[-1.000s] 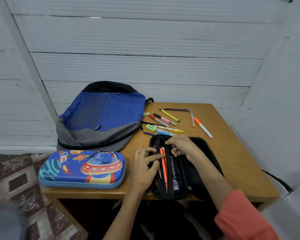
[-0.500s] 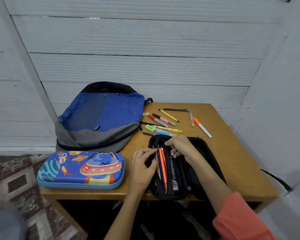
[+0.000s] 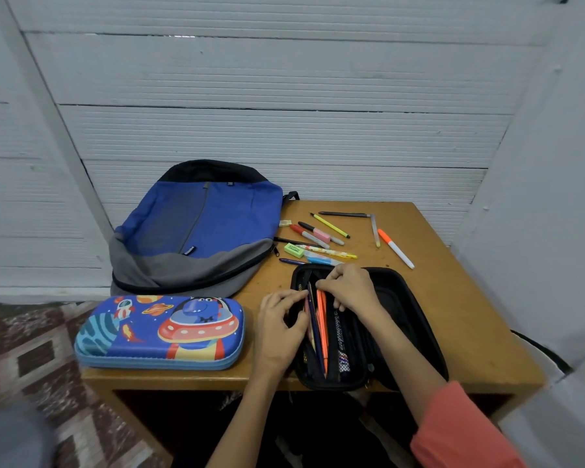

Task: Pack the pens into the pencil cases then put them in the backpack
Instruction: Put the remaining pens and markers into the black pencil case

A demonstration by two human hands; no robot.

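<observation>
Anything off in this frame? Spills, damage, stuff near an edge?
No spill or damage. The open black pencil case seems to poke past the front edge of the table, and the backpack appears to hang over its left side. Loose pens lie scattered behind the case, not yet packed.

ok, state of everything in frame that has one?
black pencil case: open, pens inside.
blue pencil case: closed, lying flat.
backpack: lying flat; zip state unclear.
loose pens: outside both cases, unpacked.
left hand: fingers curled over the black pencil case's left rim.
right hand: fingers curled among the pens inside; grip unclear.
</observation>
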